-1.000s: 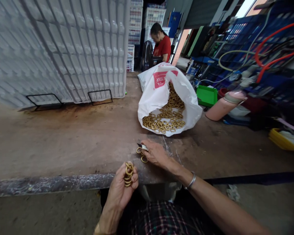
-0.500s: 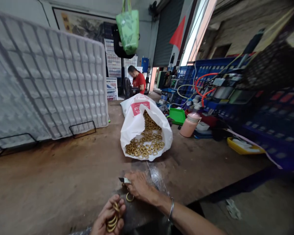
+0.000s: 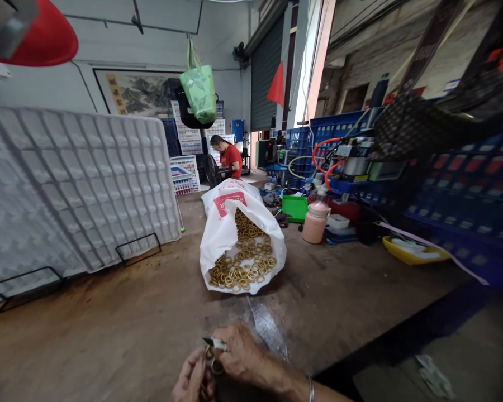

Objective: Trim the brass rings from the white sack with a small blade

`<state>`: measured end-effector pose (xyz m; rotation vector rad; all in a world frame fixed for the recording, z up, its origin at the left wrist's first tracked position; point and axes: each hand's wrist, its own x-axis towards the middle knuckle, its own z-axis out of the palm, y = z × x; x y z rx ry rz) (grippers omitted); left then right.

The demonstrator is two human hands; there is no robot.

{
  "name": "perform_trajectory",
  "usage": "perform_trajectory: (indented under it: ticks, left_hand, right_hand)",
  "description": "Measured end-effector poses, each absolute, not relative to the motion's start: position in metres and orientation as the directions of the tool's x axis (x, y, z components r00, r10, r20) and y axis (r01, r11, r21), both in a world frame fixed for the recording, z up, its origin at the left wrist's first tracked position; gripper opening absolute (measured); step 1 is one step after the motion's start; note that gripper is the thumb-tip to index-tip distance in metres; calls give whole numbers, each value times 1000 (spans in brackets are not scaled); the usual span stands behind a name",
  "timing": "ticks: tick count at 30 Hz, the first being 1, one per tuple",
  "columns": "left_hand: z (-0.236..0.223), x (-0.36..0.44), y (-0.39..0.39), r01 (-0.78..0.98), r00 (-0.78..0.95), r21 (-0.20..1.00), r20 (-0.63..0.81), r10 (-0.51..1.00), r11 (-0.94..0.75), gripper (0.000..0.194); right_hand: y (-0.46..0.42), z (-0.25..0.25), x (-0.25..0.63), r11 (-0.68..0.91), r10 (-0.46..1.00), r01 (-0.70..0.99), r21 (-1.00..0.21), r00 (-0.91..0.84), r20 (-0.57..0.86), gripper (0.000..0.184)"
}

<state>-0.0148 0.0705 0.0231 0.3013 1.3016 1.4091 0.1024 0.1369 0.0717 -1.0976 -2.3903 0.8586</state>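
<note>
At the bottom edge of the view, my left hand (image 3: 190, 379) is curled around a stack of brass rings (image 3: 204, 388). My right hand (image 3: 238, 354) sits just right of it and grips a small cutter (image 3: 213, 343), whose dark tip points left. One brass ring (image 3: 216, 367) lies between the two hands, touching the cutter. Ahead on the brown workbench (image 3: 121, 318) lies an open white plastic bag (image 3: 224, 234) with several more brass rings (image 3: 241, 265) spilling from its mouth.
White moulded trays (image 3: 67, 190) lean on black wire stands at the left. A pink bottle (image 3: 315, 220), green box (image 3: 294, 207) and yellow tray (image 3: 414, 251) stand at the right before blue crates. A person in a red shirt (image 3: 230, 156) works far behind. A green bag (image 3: 199, 89) hangs overhead.
The view has tilted up, so both hands now sit at the bottom edge. My left hand with the rings has moved in against my right hand and the cutter.
</note>
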Motion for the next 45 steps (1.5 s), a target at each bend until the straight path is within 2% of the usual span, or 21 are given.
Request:
perform_trajectory:
  ticks: [4,7,11,16,19,23,30,38,45]
  left_hand:
    - [28,-10,68,-473,-306,825,-484,820,310,69]
    - [30,-8,65,-394,-332,852,-483,810,346,67]
    - [30,-4,67,-283,-401,912,-394,827,298,62]
    - [40,1,82,-271,-308,930,-329,893,249,54]
    - [55,-2,97,-300,-204,922,-311,928,243,42]
    - [63,-11,122,-245,-148,942,-272,951,231,33]
    - [53,-28,146,-180,-155,952,-276,949,248,31]
    - [45,-50,162,-278,-175,922,-324,930,269,31]
    - [47,-58,170,-147,-185,955,-282,941,257,27]
  right_hand:
    - [131,74,105,478,779,502,-720,-621,84,13]
    - [129,77,108,378,789,430,-820,-613,41,16]
    - [132,82,113,229,765,291,-929,-644,-13,22]
    - [151,80,112,138,818,318,-938,-571,-73,21]
    - [168,76,111,147,829,290,-946,-558,-42,20]
    - [189,69,110,165,848,252,-954,-530,7,25]
    - [212,62,97,184,829,271,-945,-560,1,28]
    - [232,41,69,191,814,227,-955,-581,25,27]
    - [234,28,64,302,801,314,-900,-595,62,37]
